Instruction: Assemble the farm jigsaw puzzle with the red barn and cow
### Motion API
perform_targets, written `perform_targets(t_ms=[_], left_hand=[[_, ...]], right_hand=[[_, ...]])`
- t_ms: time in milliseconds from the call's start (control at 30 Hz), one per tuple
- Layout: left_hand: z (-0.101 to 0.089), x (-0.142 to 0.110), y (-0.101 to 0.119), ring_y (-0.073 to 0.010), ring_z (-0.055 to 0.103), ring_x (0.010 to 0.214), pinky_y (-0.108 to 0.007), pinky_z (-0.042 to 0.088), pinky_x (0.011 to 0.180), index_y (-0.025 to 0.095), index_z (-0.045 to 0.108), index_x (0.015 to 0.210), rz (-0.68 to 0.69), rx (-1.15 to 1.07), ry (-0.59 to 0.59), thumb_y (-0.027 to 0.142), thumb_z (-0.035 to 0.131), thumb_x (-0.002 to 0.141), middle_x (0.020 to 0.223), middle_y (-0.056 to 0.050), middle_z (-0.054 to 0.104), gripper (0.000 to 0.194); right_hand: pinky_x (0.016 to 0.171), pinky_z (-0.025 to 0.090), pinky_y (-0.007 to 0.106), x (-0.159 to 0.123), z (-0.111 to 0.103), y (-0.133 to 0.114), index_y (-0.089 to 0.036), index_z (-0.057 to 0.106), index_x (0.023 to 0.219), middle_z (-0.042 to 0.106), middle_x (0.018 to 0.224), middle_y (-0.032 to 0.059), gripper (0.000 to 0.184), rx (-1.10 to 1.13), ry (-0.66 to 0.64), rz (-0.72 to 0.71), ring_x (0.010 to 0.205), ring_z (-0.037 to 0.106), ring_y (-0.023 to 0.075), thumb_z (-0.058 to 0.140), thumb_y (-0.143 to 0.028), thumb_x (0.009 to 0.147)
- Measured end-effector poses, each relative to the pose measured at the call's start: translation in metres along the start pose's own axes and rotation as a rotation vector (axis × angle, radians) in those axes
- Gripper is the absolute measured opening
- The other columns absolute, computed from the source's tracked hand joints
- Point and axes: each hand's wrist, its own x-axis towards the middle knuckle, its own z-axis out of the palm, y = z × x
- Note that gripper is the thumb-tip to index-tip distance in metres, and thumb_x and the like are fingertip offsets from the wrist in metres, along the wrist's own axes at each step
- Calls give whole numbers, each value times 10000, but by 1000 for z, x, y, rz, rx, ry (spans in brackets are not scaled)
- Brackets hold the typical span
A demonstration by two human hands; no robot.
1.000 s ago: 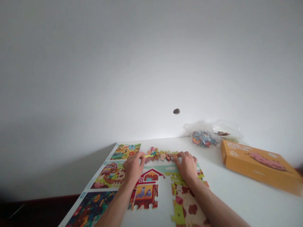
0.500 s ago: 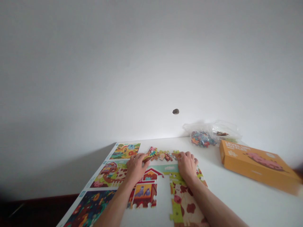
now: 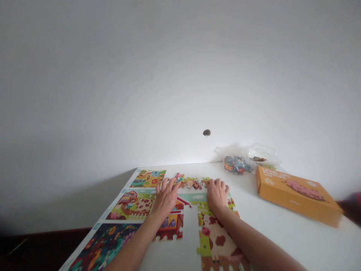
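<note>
A partly joined jigsaw puzzle lies on the white table, with a red barn section (image 3: 169,225) on the left and a cow section (image 3: 216,241) on the right. A strip of bare table separates their lower parts; a pale-blue sky strip (image 3: 194,197) spans the top. My left hand (image 3: 166,195) is over the barn's upper left, fingers spread, its tips near a loose pink piece (image 3: 179,176). At the puzzle's upper right, my right hand (image 3: 218,195) has its fingers curled close together beside loose pieces (image 3: 196,183). What lies under those fingertips is hidden.
Printed picture sheet (image 3: 97,227) runs along the table's left side, partly under my left forearm. An orange puzzle box (image 3: 299,195) lies at the right. Behind it, clear plastic bags (image 3: 248,158) with puzzle pieces lean by the wall (image 3: 169,94), which has a small hole.
My left hand has let go of the piece near its thumb and spread its fingers. My right hand remains at the puzzle's upper right. The view has shifted slightly.
</note>
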Motion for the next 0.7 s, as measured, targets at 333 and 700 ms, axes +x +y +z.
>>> perform_targets(t_ms=[333, 700], left_hand=[[13, 5, 10, -339, 370, 1347, -612, 252, 1086, 327, 493, 1419, -8, -5, -86, 31, 402, 852, 1506, -95, 455, 646], [19, 18, 7, -300, 466, 1277, -537, 311, 1050, 321, 654, 1171, -39, -136, -100, 213, 510, 912, 1379, -89, 558, 316]], right_hand=[[918, 306, 492, -1, -5, 3, -173, 639, 1074, 599, 1058, 166, 304, -89, -7, -50, 1002, 527, 316, 367, -117, 950], [946, 297, 506, 0, -2, 3, -181, 637, 1082, 603, 1069, 158, 295, -91, 1, -55, 1009, 521, 308, 382, -121, 948]])
